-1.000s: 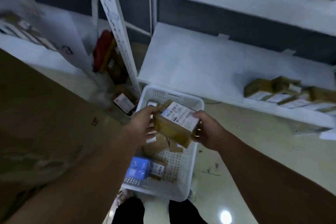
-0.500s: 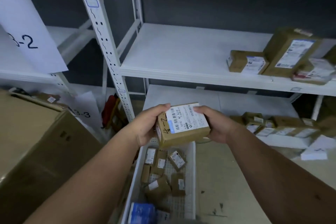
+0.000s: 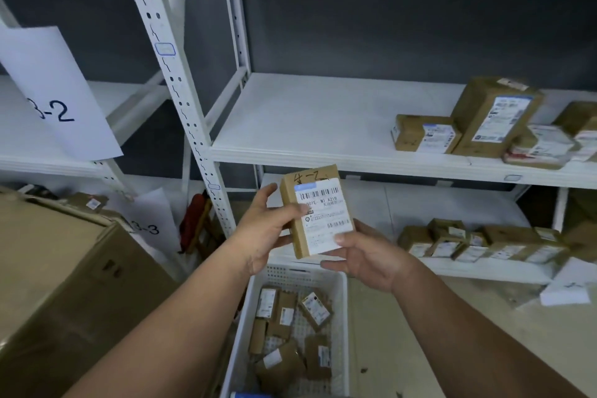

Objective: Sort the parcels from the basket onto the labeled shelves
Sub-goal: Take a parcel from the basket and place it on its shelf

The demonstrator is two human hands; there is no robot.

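A small brown parcel [image 3: 318, 215] with a white barcode label and "4-2" handwritten on its top edge is held upright in front of the shelves. My left hand [image 3: 266, 226] grips its left side and my right hand [image 3: 365, 252] grips its lower right corner. Below them the white perforated basket [image 3: 342, 300] stands on the floor with several small brown parcels inside. The white middle shelf [image 3: 307, 126] behind is bare on its left part.
Several parcels [image 3: 478, 119] stand on the middle shelf's right end, and more parcels [image 3: 468, 242] line the lower shelf. Paper signs "3-2" [image 3: 55, 97] and "3-3" [image 3: 151, 223] hang on the left rack. A big cardboard box [image 3: 58, 284] fills the lower left.
Both hands lifted the parcel out of the basket and turned it upright, label facing me. My view rose from the basket to the shelves.
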